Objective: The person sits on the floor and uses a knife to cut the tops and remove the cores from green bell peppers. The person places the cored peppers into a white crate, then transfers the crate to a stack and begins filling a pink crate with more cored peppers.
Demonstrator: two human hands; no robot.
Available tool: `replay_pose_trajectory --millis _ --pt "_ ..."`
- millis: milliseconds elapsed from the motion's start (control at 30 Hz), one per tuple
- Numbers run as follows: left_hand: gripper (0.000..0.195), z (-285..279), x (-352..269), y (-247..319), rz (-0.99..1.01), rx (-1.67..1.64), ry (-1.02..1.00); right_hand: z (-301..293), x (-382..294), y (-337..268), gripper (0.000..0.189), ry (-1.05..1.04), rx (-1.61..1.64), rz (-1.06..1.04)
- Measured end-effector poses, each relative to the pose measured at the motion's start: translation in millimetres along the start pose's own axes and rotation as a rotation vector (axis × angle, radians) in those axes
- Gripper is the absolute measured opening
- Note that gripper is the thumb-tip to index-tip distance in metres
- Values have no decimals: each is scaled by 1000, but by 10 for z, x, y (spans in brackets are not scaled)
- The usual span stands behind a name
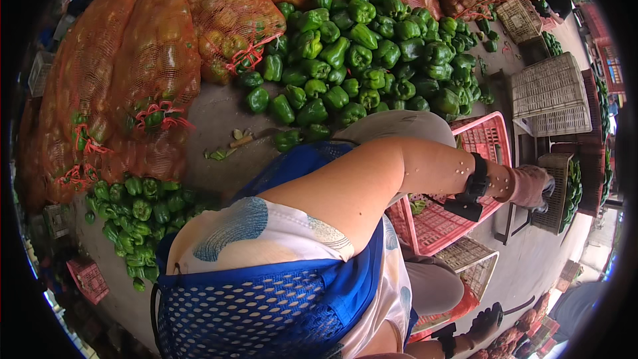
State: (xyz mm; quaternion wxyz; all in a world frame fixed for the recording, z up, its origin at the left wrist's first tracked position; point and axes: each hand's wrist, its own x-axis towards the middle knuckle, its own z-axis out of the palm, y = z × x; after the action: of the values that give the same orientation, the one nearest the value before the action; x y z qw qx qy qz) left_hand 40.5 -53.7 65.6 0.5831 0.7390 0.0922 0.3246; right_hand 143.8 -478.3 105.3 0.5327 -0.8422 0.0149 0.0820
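Note:
My left hand [541,192], in a glove with a brownish-pink cuff and dark fingers, reaches forward to a pale plastic crate [552,212]. Its fingers bend over the crate's near rim and appear to grip it. Green peppers [574,194] fill the part of that crate in view. Low in the picture, my right hand [484,320] wears a dark glove and holds a thin curved blade [519,306], probably a knife; its handle is hidden in the fist. Between my knees stands a tilted red plastic crate [438,232] with a few green scraps inside.
Green bell peppers [359,55] lie heaped at my left, beside orange mesh sacks [159,50]. A second pepper pile [144,214] lies behind me. A wooden-handled tool [241,142] rests on the floor. Pale crates [551,92] stand ahead; another [468,259] is near my right knee.

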Motion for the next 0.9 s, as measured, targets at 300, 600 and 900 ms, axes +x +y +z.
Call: replay_pose_trajectory --millis 300,600,900 --pt "33 -3034 -1245 -1307 -431 266 394 2045 -407 -225 33 -349 16 -143" --pt "75 -3060 -4251 -2708 -1135 973 -60 2788 -510 77 36 -486 -38 5" --pt "64 -2609 -3826 -3111 -1278 1016 -104 2882 -614 298 35 -536 -63 31"
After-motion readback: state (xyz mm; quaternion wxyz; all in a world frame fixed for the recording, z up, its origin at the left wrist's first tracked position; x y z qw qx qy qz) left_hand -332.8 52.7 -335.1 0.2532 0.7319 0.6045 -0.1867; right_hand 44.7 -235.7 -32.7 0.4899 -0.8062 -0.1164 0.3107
